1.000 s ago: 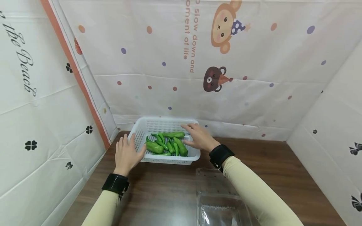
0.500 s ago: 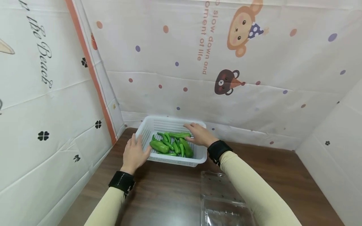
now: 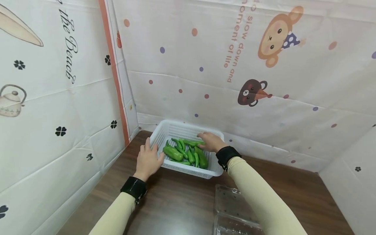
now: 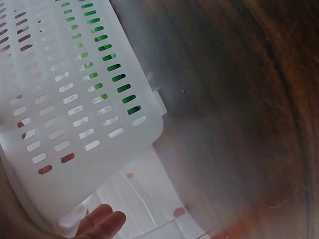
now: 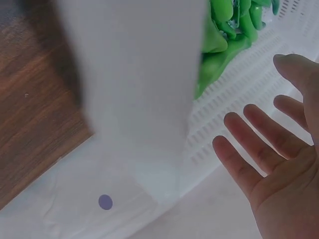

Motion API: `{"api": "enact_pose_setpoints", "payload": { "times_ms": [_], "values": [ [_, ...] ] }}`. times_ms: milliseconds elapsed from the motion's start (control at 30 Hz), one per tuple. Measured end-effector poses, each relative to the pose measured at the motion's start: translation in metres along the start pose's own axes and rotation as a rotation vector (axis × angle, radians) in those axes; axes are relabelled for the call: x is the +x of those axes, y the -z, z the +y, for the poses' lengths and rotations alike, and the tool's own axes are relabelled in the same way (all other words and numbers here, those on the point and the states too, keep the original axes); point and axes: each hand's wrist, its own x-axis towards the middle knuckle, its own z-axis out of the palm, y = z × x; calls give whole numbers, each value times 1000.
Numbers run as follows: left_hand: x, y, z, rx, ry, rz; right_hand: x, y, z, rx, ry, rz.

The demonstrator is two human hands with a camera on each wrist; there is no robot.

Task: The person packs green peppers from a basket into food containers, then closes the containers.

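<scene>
Two hands at the white basket, which sits on the brown worktop near the back-left corner of the cloth backdrop; left hand lies flat with straight fingers against the basket's left wall, pressing it, not curled round anything; right hand reaches over the right rim, fingers relaxed and spread above the green peppers, gripping nothing as far as the right wrist view shows; peppers lie piled on the basket floor, between the hands, just under the right fingertips; step in hand looks like steadying the basket and reaching for a pepper; next move likely calls for curling the right fingers round one pepper while the left keeps the basket from sliding; clear plastic clamshell box lies open on the worktop nearer the person, under the right forearm, apart from the basket.
</scene>
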Motion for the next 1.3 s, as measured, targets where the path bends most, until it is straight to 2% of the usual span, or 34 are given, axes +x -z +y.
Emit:
{"api": "enact_pose_setpoints", "payload": {
  "times_ms": [167, 467, 733, 1000, 1300],
  "values": [
    [-4, 1, -4, 15, -10, 18, 13, -4, -3, 21, -17, -41],
    [-1, -2, -11, -21, -46, 84, 26, -5, -10, 19, -5, -104],
    [2, -4, -13, -43, -51, 75, 44, -13, -10, -8, -14, -113],
    [2, -5, -14, -26, -45, 97, 57, -25, -8, -55, -4, -103],
    [2, -5, -15, -6, -50, 101, 64, -38, -8, -66, -57, -108]
  ]
}}
